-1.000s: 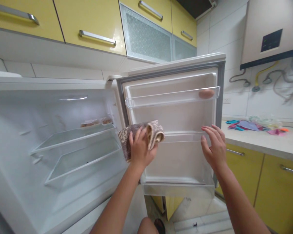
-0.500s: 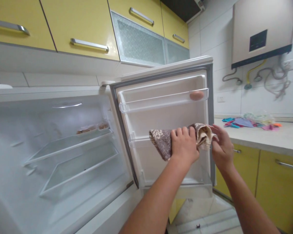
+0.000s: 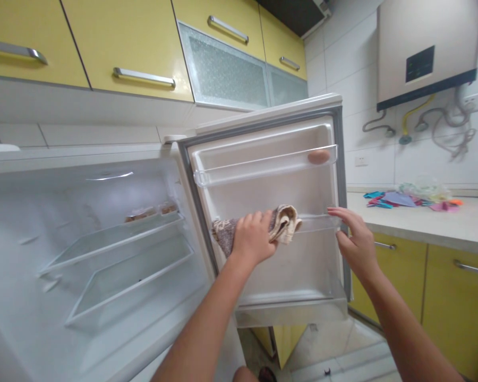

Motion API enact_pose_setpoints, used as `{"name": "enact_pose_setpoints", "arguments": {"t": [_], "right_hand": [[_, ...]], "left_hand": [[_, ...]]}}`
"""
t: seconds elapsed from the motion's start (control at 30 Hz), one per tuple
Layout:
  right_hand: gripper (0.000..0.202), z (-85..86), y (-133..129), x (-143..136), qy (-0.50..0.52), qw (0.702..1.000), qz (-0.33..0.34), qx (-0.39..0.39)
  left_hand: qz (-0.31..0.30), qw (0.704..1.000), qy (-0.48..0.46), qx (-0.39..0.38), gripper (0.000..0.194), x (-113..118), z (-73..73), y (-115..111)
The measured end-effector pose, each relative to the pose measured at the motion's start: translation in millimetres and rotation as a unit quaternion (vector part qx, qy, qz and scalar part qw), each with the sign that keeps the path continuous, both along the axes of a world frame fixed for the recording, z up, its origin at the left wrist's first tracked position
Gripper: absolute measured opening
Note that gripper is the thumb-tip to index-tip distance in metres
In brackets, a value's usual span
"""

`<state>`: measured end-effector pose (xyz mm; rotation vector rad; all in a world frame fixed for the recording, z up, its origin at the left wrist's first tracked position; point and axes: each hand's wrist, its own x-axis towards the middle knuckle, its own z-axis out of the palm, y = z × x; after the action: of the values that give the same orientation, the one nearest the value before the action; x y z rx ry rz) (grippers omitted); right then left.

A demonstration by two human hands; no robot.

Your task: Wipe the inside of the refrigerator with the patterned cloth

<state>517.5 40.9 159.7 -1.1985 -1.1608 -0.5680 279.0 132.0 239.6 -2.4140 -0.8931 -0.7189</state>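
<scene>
My left hand [image 3: 254,237] is closed around a folded brown-and-cream patterned cloth [image 3: 286,223]. Hand and cloth are at the left and middle part of the clear middle shelf [image 3: 316,225] of the open fridge door [image 3: 263,281]. My right hand [image 3: 356,241] is by the right end of that shelf, at the door's inner edge. Its index finger and thumb are apart and no cloth is between them; whether they touch the shelf I cannot tell. Above, a brown egg [image 3: 318,156] sits in the upper door shelf [image 3: 258,167].
Left stands the open fridge compartment with glass shelves [image 3: 119,241]; small packs of brown food [image 3: 141,214] lie on the upper one. Colourful cloths and plastic bags [image 3: 406,199] lie on the counter [image 3: 406,223] at right. Yellow cabinets [image 3: 398,281] are below it.
My left hand has moved left along the door with the cloth. My right hand has let go of the cloth's end and stays near the door's right edge.
</scene>
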Motion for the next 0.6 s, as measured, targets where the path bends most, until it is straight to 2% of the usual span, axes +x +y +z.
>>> {"name": "enact_pose_setpoints", "arguments": {"t": [0.17, 0.27, 0.37, 0.47, 0.6], "right_hand": [[0.044, -0.3, 5, -2, -0.021, 0.999, -0.043, 0.009], [0.044, -1.9, 5, -4, -0.001, 0.999, -0.037, 0.015], [0.044, -3.5, 4, -4, 0.023, 1.0, -0.012, 0.018], [0.041, -4.4, 2, -2, 0.041, 0.999, 0.016, 0.019], [0.04, -4.8, 1, -3, 0.044, 0.998, 0.032, 0.026]], "left_hand": [[0.065, 0.997, 0.004, -0.033, 0.036, -74, 17.0, 31], [0.064, 0.996, 0.02, -0.055, 0.026, -93, 23.6, 37], [0.101, 0.991, 0.024, -0.088, 0.03, -90, 31.0, 38], [0.143, 0.972, -0.006, -0.186, 0.04, -73, 44.7, 45], [0.141, 0.951, 0.011, -0.275, 0.039, -44, 65.7, 58]]}}
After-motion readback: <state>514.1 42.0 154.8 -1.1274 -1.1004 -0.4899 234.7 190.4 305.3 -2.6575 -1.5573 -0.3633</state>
